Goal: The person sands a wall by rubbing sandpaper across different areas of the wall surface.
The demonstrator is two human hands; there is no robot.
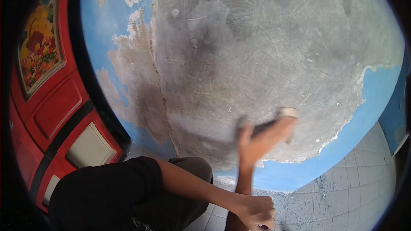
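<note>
My right hand (261, 143) is raised against the bare grey patch of the wall (239, 64), blurred by motion. Between its thumb and fingers is a flat, dark block with a pale end (289, 112), too smeared to identify. Lower down, my left hand (256, 211) is closed in a fist in front of my right forearm. A small dark spot shows at its lower edge; what it holds, if anything, is hidden. Blue paint (282, 177) with ragged, peeling edges surrounds the grey patch.
A red panelled piece (55, 107) with a flower picture (40, 53) stands at the left. Blue paint flakes (323, 188) lie scattered on the tiled floor (364, 173) at lower right. My bent knee (195, 169) is close to the wall's base.
</note>
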